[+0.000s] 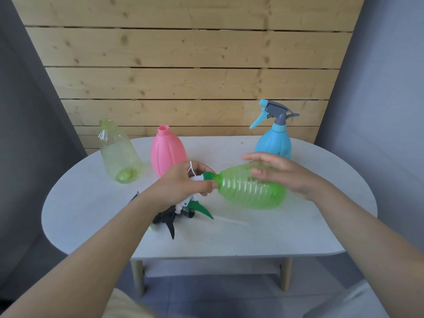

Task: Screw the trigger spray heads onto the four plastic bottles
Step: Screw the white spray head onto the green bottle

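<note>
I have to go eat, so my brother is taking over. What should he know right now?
Left hand: gripping the green-and-white spray head at the ribbed green bottle's neck.
Right hand: fingers open, resting on that bottle, which is held sideways above the table.
Done: blue bottle has its head.
Left: finish the green one, then the pink bottle and clear bottle. A dark spray head lies under the left hand.

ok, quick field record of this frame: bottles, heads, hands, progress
blue bottle: upright, back right, spray head fitted
pink bottle: upright, neck open, no head
clear yellow-green bottle: upright, back left, no head
green ribbed bottle: held sideways above the white table
left hand: gripping the green and white spray head at that bottle's neck
right hand: fingers spread on the bottle body
loose heads: dark ones on the table under the left hand, count unclear
progress: one done, one under way
</note>
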A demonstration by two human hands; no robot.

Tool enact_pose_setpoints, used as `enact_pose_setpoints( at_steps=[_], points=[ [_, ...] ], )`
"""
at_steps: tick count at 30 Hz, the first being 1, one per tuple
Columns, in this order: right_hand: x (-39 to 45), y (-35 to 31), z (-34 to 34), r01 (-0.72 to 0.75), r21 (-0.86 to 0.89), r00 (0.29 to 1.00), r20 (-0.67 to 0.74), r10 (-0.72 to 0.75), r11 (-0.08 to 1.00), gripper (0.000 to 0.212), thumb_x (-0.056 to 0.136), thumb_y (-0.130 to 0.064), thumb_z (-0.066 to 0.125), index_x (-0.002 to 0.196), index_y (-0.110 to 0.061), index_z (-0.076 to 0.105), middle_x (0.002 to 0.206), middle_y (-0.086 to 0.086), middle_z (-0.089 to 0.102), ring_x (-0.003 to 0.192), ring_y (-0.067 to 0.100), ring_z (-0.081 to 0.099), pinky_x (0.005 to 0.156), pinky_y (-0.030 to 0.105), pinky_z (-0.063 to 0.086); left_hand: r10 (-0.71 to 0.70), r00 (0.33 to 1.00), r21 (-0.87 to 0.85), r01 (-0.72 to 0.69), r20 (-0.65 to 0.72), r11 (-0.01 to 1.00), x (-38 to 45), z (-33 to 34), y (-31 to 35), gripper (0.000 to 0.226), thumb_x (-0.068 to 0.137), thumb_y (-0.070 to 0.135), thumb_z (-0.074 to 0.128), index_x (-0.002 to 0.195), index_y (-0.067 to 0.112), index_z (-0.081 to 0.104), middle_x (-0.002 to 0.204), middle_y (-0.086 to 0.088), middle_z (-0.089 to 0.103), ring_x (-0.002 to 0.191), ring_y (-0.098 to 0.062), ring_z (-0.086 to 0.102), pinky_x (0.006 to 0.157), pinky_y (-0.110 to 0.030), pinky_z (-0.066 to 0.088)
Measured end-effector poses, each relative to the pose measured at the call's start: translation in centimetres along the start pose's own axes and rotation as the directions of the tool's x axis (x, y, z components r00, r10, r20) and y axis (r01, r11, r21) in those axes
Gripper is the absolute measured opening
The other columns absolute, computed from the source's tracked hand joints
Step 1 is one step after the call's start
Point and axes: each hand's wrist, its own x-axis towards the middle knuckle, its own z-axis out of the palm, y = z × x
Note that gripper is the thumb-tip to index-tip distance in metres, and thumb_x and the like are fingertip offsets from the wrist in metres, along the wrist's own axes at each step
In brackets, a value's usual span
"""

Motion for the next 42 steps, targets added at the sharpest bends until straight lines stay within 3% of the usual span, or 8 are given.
enact_pose_setpoints(
  at_steps=[6, 11, 16, 21, 26, 32, 35, 42],
  points=[
    [0.1, 0.9, -0.5, 0.03, 0.425, 0.999, -0.045, -0.012, 0.905, 0.056, 0.064, -0.019, 0.074, 0.116, -0.031, 0.056, 0.115, 0.0, 0.057, 0.097, 0.017, 0.062, 0.086, 0.038, 0.052, -0.072, 0.995, -0.285, 0.05, -0.068, 0.957, 0.5, -0.8, -0.7, 0.026, 0.075, 0.014, 0.076, 0.097, 0.007, 0.064, 0.074, -0.003, 0.07, 0.067, -0.013, 0.067, 0.068, -0.023, 0.054],
    [0.4, 1.1, 0.0, -0.037, 0.305, 0.989, -0.127, 0.079, 0.952, 0.063, 0.064, -0.056, 0.07, 0.116, -0.022, 0.06, 0.111, 0.009, 0.063, 0.088, 0.025, 0.065, 0.055, 0.034, 0.053, -0.055, 0.998, -0.12, 0.052, -0.024, 0.991, -0.2, -0.7, -0.8, 0.035, 0.065, 0.023, 0.08, 0.093, 0.015, 0.06, 0.077, 0.002, 0.071, 0.065, -0.013, 0.066, 0.064, -0.023, 0.051],
    [0.1, 1.1, 0.7, -0.239, 0.13, 0.965, -0.08, 0.25, 0.962, 0.068, 0.079, -0.071, 0.042, 0.101, -0.011, 0.064, 0.073, 0.013, 0.07, 0.058, 0.03, 0.067, 0.044, 0.029, 0.047, 0.03, 1.0, -0.005, -0.03, -0.009, 1.0, -0.7, -0.5, -0.3, 0.022, 0.074, 0.009, 0.077, 0.09, 0.012, 0.062, 0.078, 0.006, 0.067, 0.062, -0.012, 0.062, 0.067, -0.022, 0.052],
    [-0.2, 1.0, 0.8, -0.167, 0.354, 0.982, -0.025, 0.188, 0.92, 0.08, 0.063, -0.061, 0.063, 0.133, -0.026, 0.048, 0.138, 0.003, 0.049, 0.113, 0.019, 0.059, 0.073, 0.036, 0.057, -0.022, 0.994, -0.015, 0.021, -0.109, 1.0, -0.2, -0.5, -0.3, 0.02, 0.074, 0.014, 0.077, 0.09, 0.016, 0.064, 0.076, 0.001, 0.07, 0.064, -0.011, 0.066, 0.074, -0.028, 0.051],
    [-0.5, 1.1, -0.4, 0.023, 0.453, 0.999, -0.031, -0.009, 0.891, 0.063, 0.076, -0.01, 0.069, 0.13, -0.034, 0.049, 0.138, 0.001, 0.042, 0.093, 0.014, 0.062, 0.076, 0.031, 0.055, -0.034, 0.988, -0.034, 0.029, -0.15, 0.999, 0.1, -0.6, -0.1, 0.024, 0.074, 0.02, 0.077, 0.093, 0.018, 0.063, 0.071, 0.007, 0.071, 0.067, -0.009, 0.069, 0.074, -0.024, 0.047],
    [0.1, 1.3, -0.2, -0.139, 0.16, 0.973, -0.163, 0.165, 0.977, 0.076, 0.06, -0.078, 0.059, 0.115, -0.025, 0.063, 0.104, -0.002, 0.07, 0.084, 0.018, 0.068, 0.046, 0.027, 0.047, -0.053, 0.998, 0.149, 0.055, -0.014, 0.987, -0.8, -0.5, -0.1, 0.034, 0.068, 0.027, 0.082, 0.095, 0.023, 0.063, 0.099, -0.006, 0.063, 0.082, -0.017, 0.065, 0.082, -0.033, 0.049],
    [0.2, 1.8, 0.1, -0.241, 0.134, 0.957, -0.131, 0.259, 0.961, 0.083, 0.064, -0.081, 0.042, 0.11, -0.016, 0.063, 0.076, 0.009, 0.074, 0.06, 0.028, 0.07, 0.041, 0.024, 0.045, -0.023, 1.0, 0.106, 0.024, -0.011, 0.994, -0.9, 0.2, 0.1, 0.029, 0.07, 0.021, 0.081, 0.092, 0.02, 0.063, 0.091, 0.001, 0.064, 0.082, -0.012, 0.064, 0.08, -0.032, 0.05],
    [0.4, 2.4, 1.3, -0.316, 0.115, 0.94, -0.098, 0.327, 0.942, 0.093, 0.067, -0.084, 0.03, 0.115, -0.009, 0.058, 0.079, 0.015, 0.072, 0.06, 0.031, 0.071, 0.043, 0.025, 0.049, 0.005, 1.0, 0.133, -0.004, -0.011, 0.991, -1.1, -0.8, 0.4, 0.026, 0.067, 0.022, 0.08, 0.087, 0.019, 0.063, 0.077, 0.012, 0.064, 0.07, -0.01, 0.062, 0.072, -0.031, 0.052]
  ],
)
